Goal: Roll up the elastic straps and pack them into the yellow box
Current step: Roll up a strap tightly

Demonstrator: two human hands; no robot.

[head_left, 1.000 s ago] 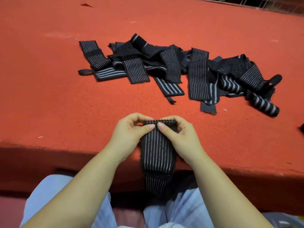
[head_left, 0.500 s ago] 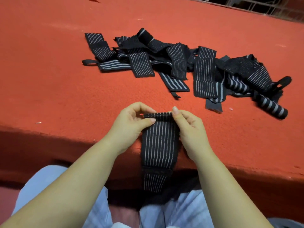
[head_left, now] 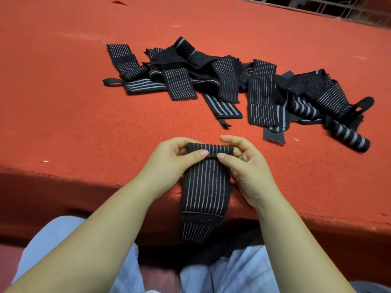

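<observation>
A black elastic strap with thin white stripes (head_left: 205, 187) lies over the near edge of the red surface, its lower end hanging toward my lap. Its far end is turned into a small roll between my hands. My left hand (head_left: 169, 163) pinches the roll's left side, thumb on top. My right hand (head_left: 247, 166) pinches the right side, thumb meeting the left thumb at the middle. Farther back lies a pile of several loose striped straps (head_left: 222, 81). One rolled strap (head_left: 347, 136) rests at the pile's right end. No yellow box is in view.
The red felt-covered surface (head_left: 74, 113) fills most of the view, with its front edge just below my hands. A metal frame (head_left: 338, 9) runs along the far right edge. My light blue trousers (head_left: 243, 271) show at the bottom.
The folded top of the strap has been turned over into a thicker roll. Both thumbs now meet on the roll's near side, and the hanging end sits a little higher.
</observation>
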